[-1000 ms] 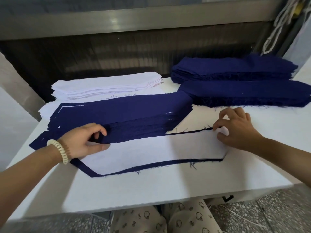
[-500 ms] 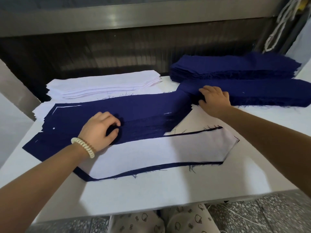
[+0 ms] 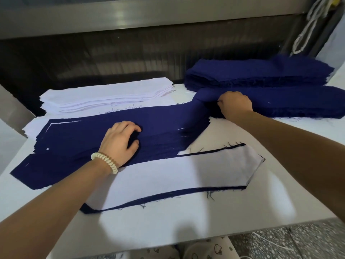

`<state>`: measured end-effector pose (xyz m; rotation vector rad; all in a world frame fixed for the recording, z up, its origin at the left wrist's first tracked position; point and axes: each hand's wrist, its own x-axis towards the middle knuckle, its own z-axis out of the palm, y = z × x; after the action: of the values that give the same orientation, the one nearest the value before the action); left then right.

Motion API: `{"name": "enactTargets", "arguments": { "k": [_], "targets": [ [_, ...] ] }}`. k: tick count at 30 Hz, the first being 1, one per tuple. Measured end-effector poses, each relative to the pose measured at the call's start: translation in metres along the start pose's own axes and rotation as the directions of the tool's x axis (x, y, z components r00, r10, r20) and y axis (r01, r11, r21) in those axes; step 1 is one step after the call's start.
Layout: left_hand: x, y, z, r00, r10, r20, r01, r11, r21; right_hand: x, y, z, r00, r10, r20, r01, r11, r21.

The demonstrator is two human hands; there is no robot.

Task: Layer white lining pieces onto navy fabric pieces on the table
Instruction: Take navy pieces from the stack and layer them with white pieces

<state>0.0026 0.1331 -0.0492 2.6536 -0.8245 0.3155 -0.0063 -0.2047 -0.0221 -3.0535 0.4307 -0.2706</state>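
Navy stack (image 3: 168, 120) clutched by left hand (image 3: 119, 143), right hand (image 3: 236, 104) apparently pinching far navy pile (image 3: 298, 101), white table (image 3: 280, 193)

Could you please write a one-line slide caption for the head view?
Left hand rests on the navy stack, right hand pinches a piece at the side pile; a lined piece lies nearest.

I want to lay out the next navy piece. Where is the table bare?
Bare table runs along the near edge, in front of the lined piece. A second patch lies between its pointed end and the front navy stack. The left and back are crowded: layered pile, white lining stack, rear navy stack.
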Motion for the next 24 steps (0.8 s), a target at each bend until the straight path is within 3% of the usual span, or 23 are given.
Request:
{"name": "enactTargets", "arguments": {
  "k": [3,5,8,10,13,18,21,24],
  "targets": [
    [-0.001,0.000,0.002,1.000,-0.021,0.012,0.021,0.999,-0.040,0.004,0.000,-0.003,0.991,0.115,-0.062,-0.101,0.976,0.192],
    [-0.001,-0.001,0.002,1.000,-0.020,0.015,0.021,0.999,-0.048,0.005,0.003,-0.002,0.977,0.204,-0.059,-0.161,0.893,0.421],
    [-0.001,-0.002,0.002,1.000,-0.008,0.018,0.009,0.999,-0.053,0.006,0.009,-0.002,0.935,0.347,0.068,-0.257,0.536,0.804],
    [-0.001,-0.002,0.002,1.000,0.002,0.009,-0.001,0.998,-0.056,0.007,0.013,-0.002,0.915,0.380,0.134,-0.306,0.439,0.845],
    [-0.001,-0.001,0.004,1.000,-0.004,0.002,0.004,0.999,-0.054,0.008,0.016,-0.003,0.932,0.342,0.120,-0.293,0.516,0.805],
    [0.001,0.000,0.003,0.999,-0.029,0.016,0.030,0.998,-0.062,0.005,0.016,-0.009,0.928,0.349,-0.129,-0.162,0.692,0.704],
    [0.002,0.000,0.001,0.998,-0.060,0.020,0.062,0.994,-0.087,-0.002,0.009,-0.015,0.906,0.280,-0.318,0.017,0.727,0.687],
    [0.005,0.004,-0.002,0.996,-0.074,-0.044,0.069,0.993,-0.100,-0.019,-0.004,-0.020,0.870,0.117,-0.478,0.243,0.743,0.624]
  ]
}}
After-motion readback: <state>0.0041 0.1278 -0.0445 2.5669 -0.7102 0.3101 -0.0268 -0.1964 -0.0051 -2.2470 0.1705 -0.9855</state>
